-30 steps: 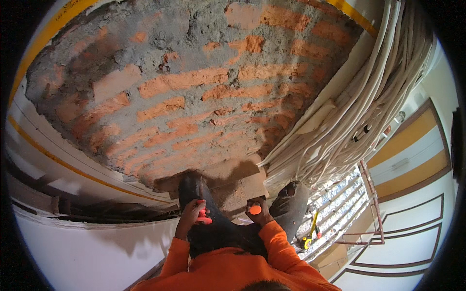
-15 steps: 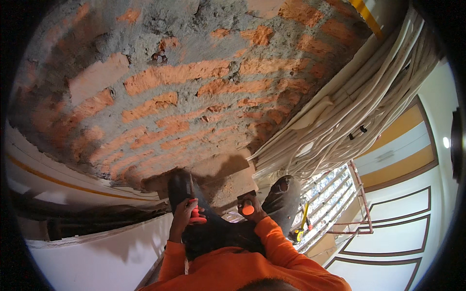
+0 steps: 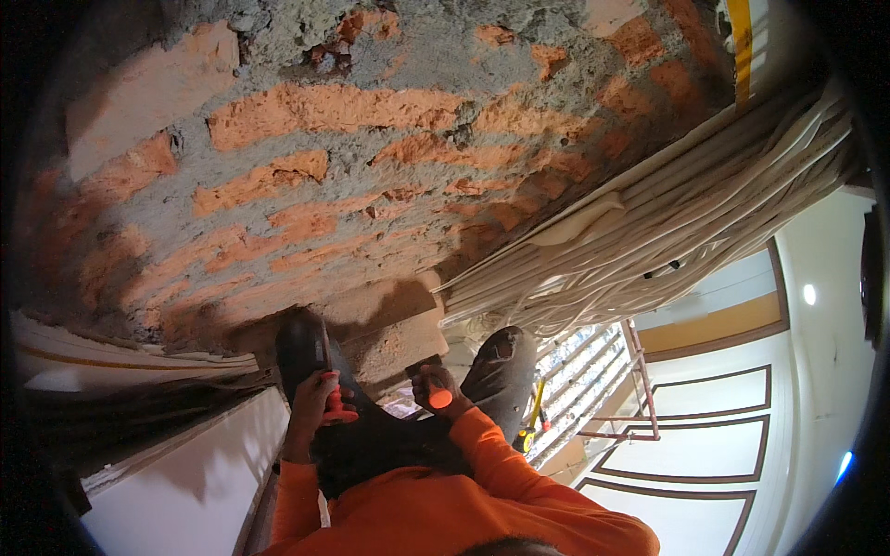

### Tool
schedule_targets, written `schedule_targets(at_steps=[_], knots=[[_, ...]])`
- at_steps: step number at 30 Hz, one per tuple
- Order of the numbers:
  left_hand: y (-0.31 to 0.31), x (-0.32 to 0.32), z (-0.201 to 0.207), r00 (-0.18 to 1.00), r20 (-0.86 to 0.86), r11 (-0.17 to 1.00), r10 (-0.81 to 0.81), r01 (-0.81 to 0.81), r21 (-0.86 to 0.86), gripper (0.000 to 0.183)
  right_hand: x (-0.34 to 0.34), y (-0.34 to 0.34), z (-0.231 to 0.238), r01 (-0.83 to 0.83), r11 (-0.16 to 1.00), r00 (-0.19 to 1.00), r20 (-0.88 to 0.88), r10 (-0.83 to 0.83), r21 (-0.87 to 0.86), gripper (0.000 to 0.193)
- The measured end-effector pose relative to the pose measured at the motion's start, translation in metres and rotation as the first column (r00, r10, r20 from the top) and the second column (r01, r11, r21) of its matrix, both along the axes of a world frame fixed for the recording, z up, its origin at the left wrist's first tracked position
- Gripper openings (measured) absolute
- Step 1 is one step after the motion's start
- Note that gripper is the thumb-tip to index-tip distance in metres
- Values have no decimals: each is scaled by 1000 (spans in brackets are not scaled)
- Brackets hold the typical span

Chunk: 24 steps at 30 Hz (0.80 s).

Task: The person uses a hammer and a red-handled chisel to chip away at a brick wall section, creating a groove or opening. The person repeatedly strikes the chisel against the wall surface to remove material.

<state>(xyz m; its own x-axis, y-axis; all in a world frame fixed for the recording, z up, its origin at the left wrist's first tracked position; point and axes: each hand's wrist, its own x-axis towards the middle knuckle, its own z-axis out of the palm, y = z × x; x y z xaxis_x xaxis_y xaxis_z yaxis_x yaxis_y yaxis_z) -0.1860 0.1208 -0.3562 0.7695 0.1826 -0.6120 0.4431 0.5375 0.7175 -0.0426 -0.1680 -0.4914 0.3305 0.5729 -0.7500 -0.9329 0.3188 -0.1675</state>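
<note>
Brickwork [image 3: 324, 109] I view remotely, pale cables [image 3: 640, 236] along its right edge, below it left grip [image 3: 316, 396] wrapped round red handle [image 3: 340, 416], right grip [image 3: 433, 381] closed around orange handle [image 3: 440, 398].

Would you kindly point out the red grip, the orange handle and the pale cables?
Red grip [image 3: 339, 416]: head view, on its flared part.
Orange handle [image 3: 440, 398]: head view, on its rounded end.
Pale cables [image 3: 686, 215]: head view, near mid-bundle.

Slatted surface [image 3: 586, 372]; yellow tool [image 3: 527, 439] apparently on it
</note>
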Motion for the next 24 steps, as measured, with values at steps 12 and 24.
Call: schedule_targets(at_steps=[12,24], knots=[[13,-7,-29,998,42,994,44,-40,-100,33,-2,18,-1,-157,918,697,618,365,-365,16],[3,-10,-20,982,176,997,75,-69,-39,33,2,30,48,-111,951,898,380,221,-290,27]])
